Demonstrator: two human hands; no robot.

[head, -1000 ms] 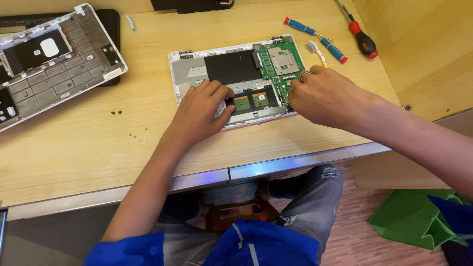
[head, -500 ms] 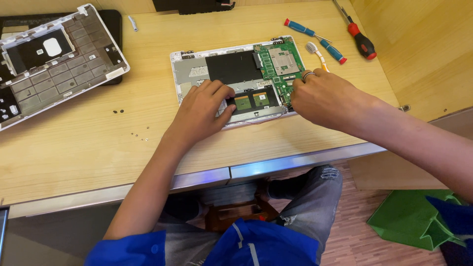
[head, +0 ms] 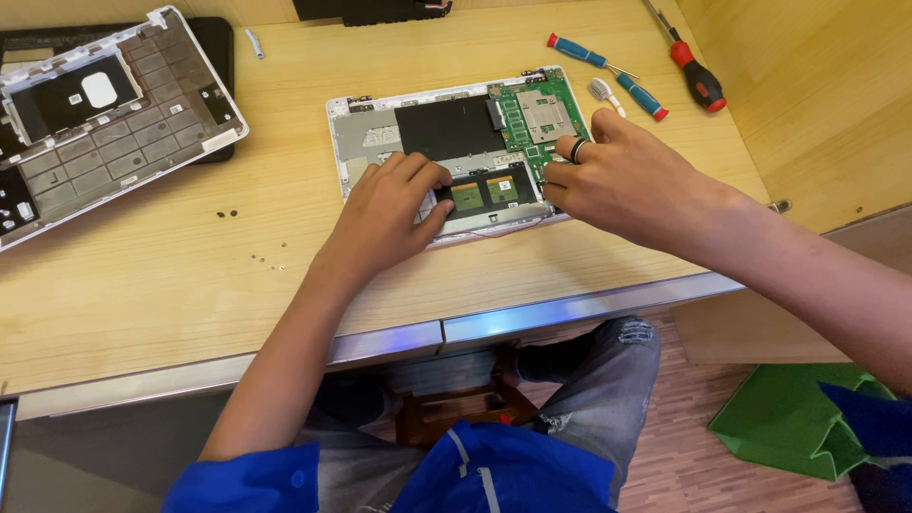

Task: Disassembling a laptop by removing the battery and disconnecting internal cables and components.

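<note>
Here, left hand (head: pixel 385 214) flat, right hand (head: pixel 622 180) pinching

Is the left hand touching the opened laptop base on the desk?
Touching: the head view shows the left hand lying flat on the opened laptop base, fingers pressing its lower edge.

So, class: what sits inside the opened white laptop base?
Inside the opened white laptop base: a green circuit board and a black panel. The hands cover part.
</note>
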